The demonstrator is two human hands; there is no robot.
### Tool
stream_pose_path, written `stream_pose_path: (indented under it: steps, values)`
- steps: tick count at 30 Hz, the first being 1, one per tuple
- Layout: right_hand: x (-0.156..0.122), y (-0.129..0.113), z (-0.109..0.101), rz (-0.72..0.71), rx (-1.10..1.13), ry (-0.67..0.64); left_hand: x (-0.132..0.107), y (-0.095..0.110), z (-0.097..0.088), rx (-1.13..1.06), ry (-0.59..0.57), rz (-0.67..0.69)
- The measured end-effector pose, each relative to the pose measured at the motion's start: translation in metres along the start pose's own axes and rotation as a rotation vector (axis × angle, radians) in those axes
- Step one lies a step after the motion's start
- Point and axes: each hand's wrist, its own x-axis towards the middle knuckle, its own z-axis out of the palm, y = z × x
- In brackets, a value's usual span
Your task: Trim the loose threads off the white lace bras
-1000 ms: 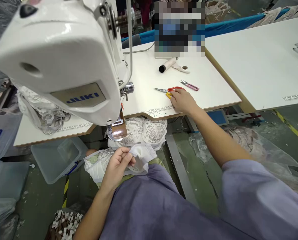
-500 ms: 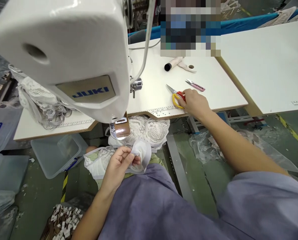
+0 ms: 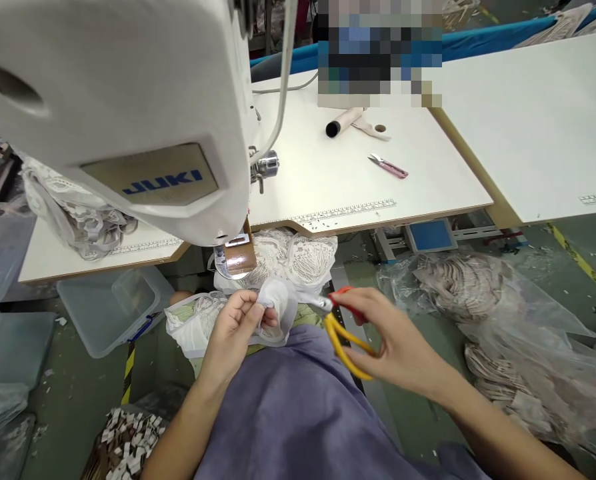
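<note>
Your white worktable (image 3: 308,173), sewing machine (image 3: 143,113) standing at left, lacy fabric pile (image 3: 78,207) near the left end, pink-handled snips (image 3: 392,168) lying at right, dark-ended pale roll (image 3: 347,121) on the far side, ruler strip (image 3: 351,211) along your near edge.

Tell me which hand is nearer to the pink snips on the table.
Right. The right hand, holding scissors, is below the pink snips in the picture; the left hand, pinching white fabric, is farther away, below and to their left.

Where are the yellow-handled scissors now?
In the head view, the scissors are in the right hand, pointing left toward the white garment in the left hand.
</note>
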Motion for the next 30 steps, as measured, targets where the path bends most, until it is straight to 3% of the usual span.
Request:
stream_pose_path:
  steps: [3,8,30]
  values:
    - [-0.003,-0.016,0.017,-0.050,-0.012,-0.007,-0.002,0.001,0.002,0.026,-0.003,0.007]
    - [-0.002,-0.021,0.031,-0.060,0.001,0.019,-0.005,0.001,0.004,0.066,0.009,0.038]
    - [0.001,-0.018,0.037,-0.039,0.098,0.044,-0.008,-0.009,0.007,0.036,0.147,0.058]
